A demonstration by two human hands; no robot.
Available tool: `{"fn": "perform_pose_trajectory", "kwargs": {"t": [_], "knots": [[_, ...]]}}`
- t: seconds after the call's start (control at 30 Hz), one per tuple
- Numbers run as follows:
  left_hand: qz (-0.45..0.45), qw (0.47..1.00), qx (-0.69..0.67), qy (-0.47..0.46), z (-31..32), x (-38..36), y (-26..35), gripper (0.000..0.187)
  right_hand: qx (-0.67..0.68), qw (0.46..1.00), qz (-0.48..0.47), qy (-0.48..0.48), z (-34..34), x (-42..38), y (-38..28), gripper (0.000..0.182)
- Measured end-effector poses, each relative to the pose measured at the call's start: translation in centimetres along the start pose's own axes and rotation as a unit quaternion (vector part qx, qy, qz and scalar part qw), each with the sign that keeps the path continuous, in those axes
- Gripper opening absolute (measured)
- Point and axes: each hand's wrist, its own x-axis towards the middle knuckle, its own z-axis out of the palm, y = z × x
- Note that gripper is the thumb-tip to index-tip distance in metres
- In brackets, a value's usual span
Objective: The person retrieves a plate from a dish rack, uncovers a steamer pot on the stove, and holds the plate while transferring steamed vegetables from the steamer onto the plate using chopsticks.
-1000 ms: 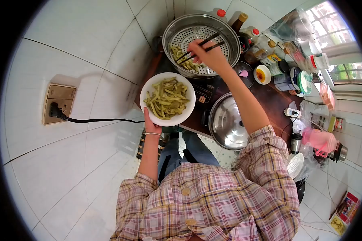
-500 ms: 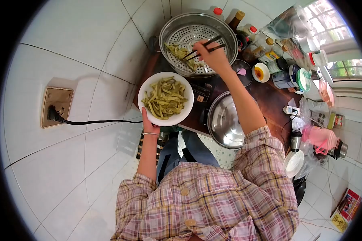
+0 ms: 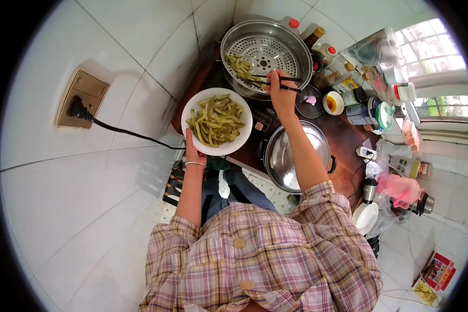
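Observation:
My left hand (image 3: 194,152) grips the lower rim of a white plate (image 3: 186,115), its thumb along the edge. Greenish cooked strips (image 3: 216,121) that look like eggplant are heaped on the plate. Closed around a pair of dark chopsticks (image 3: 290,85), my right hand (image 3: 282,98) is over the near rim of a metal steamer pot (image 3: 306,48). The chopstick tips reach the smaller pile of strips (image 3: 239,66) at the left side of the perforated steamer tray (image 3: 275,54). Part of that pile is hidden behind the chopsticks and hand.
A shiny pot lid (image 3: 292,161) lies on the dark counter (image 3: 343,156) under my right forearm. Right of the steamer are a small bowl with orange sauce (image 3: 333,103), several bottles and jars (image 3: 354,95). A power cord (image 3: 135,136) runs from the wall socket (image 3: 82,99).
The view has shifted slightly. My right hand with the chopsticks has moved nearer the steamer's front rim. My left hand still holds the plate beside the pot.

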Motion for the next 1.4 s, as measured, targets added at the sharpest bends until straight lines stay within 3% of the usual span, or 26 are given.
{"fn": "perform_pose_trajectory", "kwargs": {"t": [0.17, 0.2, 0.27, 0.43, 0.57, 0.6, 0.73, 0.77, 0.83, 0.87, 0.97, 1.07, 1.1, 1.2, 1.3, 1.4], "knots": [[-0.015, 1.0, -0.009, 0.023, 0.3, 0.0, -0.1, 0.049, 0.06, 0.995, 0.016, 0.072, -0.3, 0.9, 1.0, 0.024], [-0.012, 0.999, 0.011, -0.03, -0.2, -0.1, 0.3, 0.052, 0.088, 0.99, 0.044, 0.101, -0.4, 1.1, 0.7, 0.025], [-0.011, 0.999, 0.01, -0.029, -0.5, 0.1, 0.2, 0.051, 0.098, 0.98, 0.088, 0.15, -0.7, 1.1, 0.1, 0.027], [-0.03, 0.999, 0.013, 0.003, 0.1, -0.2, 0.7, 0.049, 0.176, 0.966, 0.121, 0.143, -2.5, 1.2, -0.3, 0.028], [-0.046, 0.998, 0.027, -0.034, -0.7, 0.2, 0.9, 0.051, 0.224, 0.957, 0.124, 0.134, -3.8, 0.4, -1.6, 0.028], [-0.024, 0.999, 0.015, 0.021, 0.8, -0.8, 1.0, 0.05, 0.243, 0.955, 0.116, 0.124, -4.0, -0.1, -2.3, 0.028], [-0.038, 0.999, 0.004, 0.006, 0.4, -0.4, 1.1, 0.051, 0.274, 0.954, 0.108, 0.065, -3.1, -2.6, -6.0, 0.028], [-0.036, 0.997, -0.011, 0.061, 1.5, -0.8, 1.1, 0.05, 0.273, 0.954, 0.113, 0.048, -2.3, -3.6, -6.6, 0.029], [-0.042, 0.999, 0.003, 0.035, 1.1, -0.9, 1.3, 0.051, 0.233, 0.966, 0.116, -0.013, 0.0, -5.5, -6.6, 0.029], [-0.039, 0.999, 0.008, 0.027, 1.1, -1.0, 1.3, 0.052, 0.133, 0.982, 0.12, -0.067, 1.2, -6.6, -6.7, 0.026], [-0.06, 0.998, 0.03, -0.01, -1.4, 1.1, 0.4, 0.056, 0.058, 0.976, 0.148, -0.15, 2.3, -8.1, -6.1, 0.023], [-0.054, 0.998, 0.018, 0.011, -0.6, 0.6, 0.6, 0.057, 0.093, 0.986, 0.13, -0.034, 0.9, -6.3, -8.9, 0.025], [-0.054, 0.998, 0.022, 0.014, -0.5, 0.5, 0.8, 0.056, 0.068, 0.995, 0.075, -0.006, 0.0, -5.2, -9.2, 0.026], [-0.046, 0.999, 0.02, -0.005, -0.4, 0.4, 0.6, 0.055, 0.074, 0.996, 0.039, 0.041, -1.8, -0.9, -5.9, 0.025], [-0.036, 0.999, 0.009, -0.003, 0.5, -0.5, 1.0, 0.051, 0.058, 0.997, 0.042, 0.012, -1.3, 0.9, -2.3, 0.024], [-0.039, 0.999, 0.003, 0.01, 1.0, -0.7, 1.2, 0.049, 0.052, 0.996, 0.053, 0.049, -0.5, 1.6, 0.2, 0.025]]}}
